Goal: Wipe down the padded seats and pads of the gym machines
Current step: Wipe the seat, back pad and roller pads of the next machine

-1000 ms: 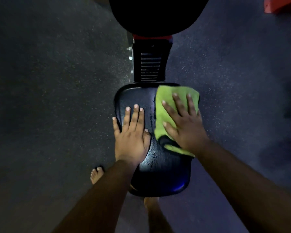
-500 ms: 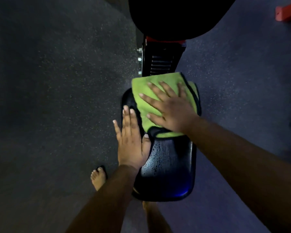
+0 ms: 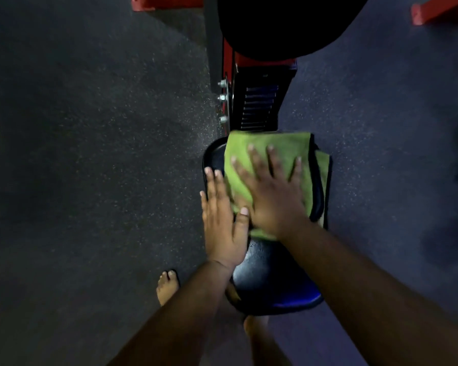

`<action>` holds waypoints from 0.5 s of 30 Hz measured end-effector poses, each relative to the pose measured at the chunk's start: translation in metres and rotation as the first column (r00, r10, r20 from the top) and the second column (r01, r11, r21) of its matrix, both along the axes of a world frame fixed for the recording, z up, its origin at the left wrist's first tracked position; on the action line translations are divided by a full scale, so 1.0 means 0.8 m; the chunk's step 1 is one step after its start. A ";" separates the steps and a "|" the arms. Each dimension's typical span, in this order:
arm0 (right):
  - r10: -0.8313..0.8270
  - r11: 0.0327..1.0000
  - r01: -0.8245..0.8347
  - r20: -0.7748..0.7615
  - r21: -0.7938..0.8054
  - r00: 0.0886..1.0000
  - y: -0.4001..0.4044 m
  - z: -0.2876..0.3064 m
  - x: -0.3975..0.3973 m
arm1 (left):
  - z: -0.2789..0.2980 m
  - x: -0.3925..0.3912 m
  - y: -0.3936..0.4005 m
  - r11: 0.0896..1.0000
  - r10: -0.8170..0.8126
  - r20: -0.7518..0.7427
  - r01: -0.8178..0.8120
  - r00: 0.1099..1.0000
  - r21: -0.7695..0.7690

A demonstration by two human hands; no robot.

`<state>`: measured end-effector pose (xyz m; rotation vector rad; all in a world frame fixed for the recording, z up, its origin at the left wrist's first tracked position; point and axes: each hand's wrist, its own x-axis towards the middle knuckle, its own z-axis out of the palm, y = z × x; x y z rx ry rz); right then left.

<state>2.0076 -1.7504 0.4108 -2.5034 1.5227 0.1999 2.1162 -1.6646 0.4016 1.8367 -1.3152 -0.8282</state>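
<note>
While my left hand (image 3: 224, 223) rests flat w/ fingers straight on the seat (image 3: 273, 281), right hand (image 3: 273, 194) presses spread-fingered on the green cloth (image 3: 270, 141) at its far end.

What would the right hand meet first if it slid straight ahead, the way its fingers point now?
Probably the black slatted frame part just beyond the seat's far edge. The right hand lies flat on the green cloth, fingers pointing toward it. Their relative heights are unclear, so the hand might pass over it.
</note>
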 end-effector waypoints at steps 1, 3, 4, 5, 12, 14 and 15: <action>0.047 0.999 -0.047 0.021 -0.005 0.999 0.036 0.004 -0.009 | 0.002 0.006 0.004 1.000 0.009 -0.091 -0.009 0.996 -0.008; 0.104 0.994 -0.105 0.032 0.028 0.994 0.076 0.009 -0.024 | 0.005 0.022 0.010 0.999 0.023 -0.271 -0.014 0.962 0.032; 0.113 0.992 -0.114 0.032 0.048 0.993 0.069 0.008 -0.025 | 0.010 0.031 0.013 0.997 0.046 -0.360 -0.022 0.932 0.070; 0.087 0.995 -0.089 0.030 0.053 0.996 0.050 0.006 -0.014 | 0.012 0.042 0.016 0.995 0.063 -0.419 -0.022 0.906 0.102; -0.104 0.995 0.104 -0.023 -0.006 0.994 -0.002 -0.007 0.083 | 0.012 0.104 -0.008 0.987 -0.050 -0.243 0.085 0.969 0.137; 0.009 1.000 -0.009 0.023 -0.008 1.000 0.067 0.003 0.060 | 0.022 0.109 -0.009 0.982 -0.041 -0.226 0.081 0.973 0.170; 0.040 0.999 -0.040 0.025 -0.003 0.999 0.107 0.010 0.041 | 0.029 0.107 -0.006 0.975 -0.067 -0.222 0.111 0.973 0.194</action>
